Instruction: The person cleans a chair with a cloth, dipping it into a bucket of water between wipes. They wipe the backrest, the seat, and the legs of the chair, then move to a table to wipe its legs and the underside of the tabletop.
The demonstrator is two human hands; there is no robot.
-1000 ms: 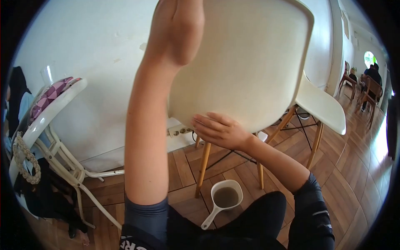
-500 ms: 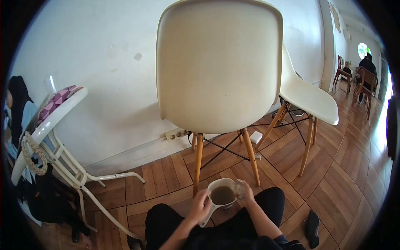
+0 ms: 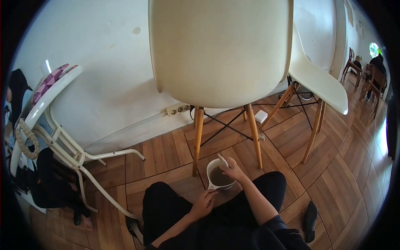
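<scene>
Between my bent legs stands a white dipper [image 3: 209, 177] holding murky brownish liquid [image 3: 220, 177]. My left hand [image 3: 203, 205] is closed around its handle on the near side. Over the far right of the opening is my right hand [image 3: 233, 170], its fingers pinched on a small pale piece [image 3: 223, 160]. The piece is tilted above the liquid, and its kind is too small to make out. The bottom of the dipper is partly hidden by my legs.
A cream chair [image 3: 221, 54] stands in front, another chair [image 3: 321, 85] behind it. A white metal-framed chair [image 3: 62, 146] is at left, with a person [image 3: 18, 83] beyond it. A socket strip [image 3: 178, 109], a white box [image 3: 261, 116] and a dark shoe [image 3: 310, 221] are around.
My right hand has moved from the dipper's right rim to over its opening, raising the pale piece. My left hand has slid lower along the handle. The view has tilted down.
</scene>
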